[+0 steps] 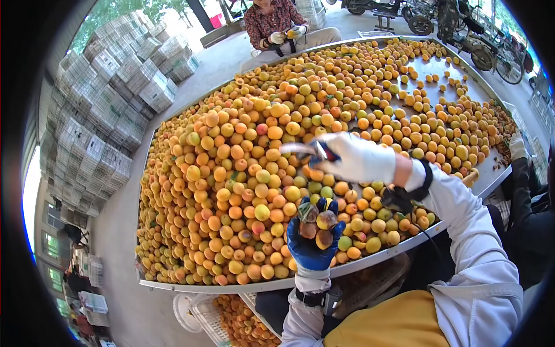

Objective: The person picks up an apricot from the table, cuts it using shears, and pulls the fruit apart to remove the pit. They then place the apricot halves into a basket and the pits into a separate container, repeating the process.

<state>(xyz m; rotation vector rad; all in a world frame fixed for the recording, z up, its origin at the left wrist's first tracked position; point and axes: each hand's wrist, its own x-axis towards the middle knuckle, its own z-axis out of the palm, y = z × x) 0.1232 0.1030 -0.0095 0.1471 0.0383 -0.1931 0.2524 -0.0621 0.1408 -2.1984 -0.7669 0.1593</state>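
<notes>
"Yellow cloth [387, 324] is seen closest to the camera, flanked by pale grey sleeves [477, 254]. What is shown at far left?"

"Pale slatted crates [95, 139] are stacked high along the concrete floor [130, 231]."

"And on the tabletop [214, 286]?"

"Its metal-rimmed surface is covered with yellow-orange fruit [231, 173], heaped most thickly at left and centre, with some pieces tinged green or red. Below the near rim, a white crate [209, 324] is filled with more orange fruit."

"Who is pictured behind the heap?"

"A seated person [269, 23] in a patterned shirt, by whom a small orange item is held between gloved hands [277, 37]."

"How is the wearer's left hand [312, 251] placed?"

"Gloved in blue, it is turned palm up just inside the near rim. Its fingers are half curled into a cup, and four brown-marked fruits [324, 239] are cradled there. Around the wrist, a black band [311, 298] is worn."

"And the right hand [355, 159]?"

"White-gloved, it is held over the heap, beyond the left and to its right. Its fingertips are blurred; how far they are parted, or whether anything is gripped, cannot be told."

"What is recorded at right?"

"Fruit is spread more thinly, and bare metal is exposed. Scooters [491, 37] are parked beyond, and a co-worker's gloved hand [518, 147] is seen near the tabletop's far-right edge."
</notes>
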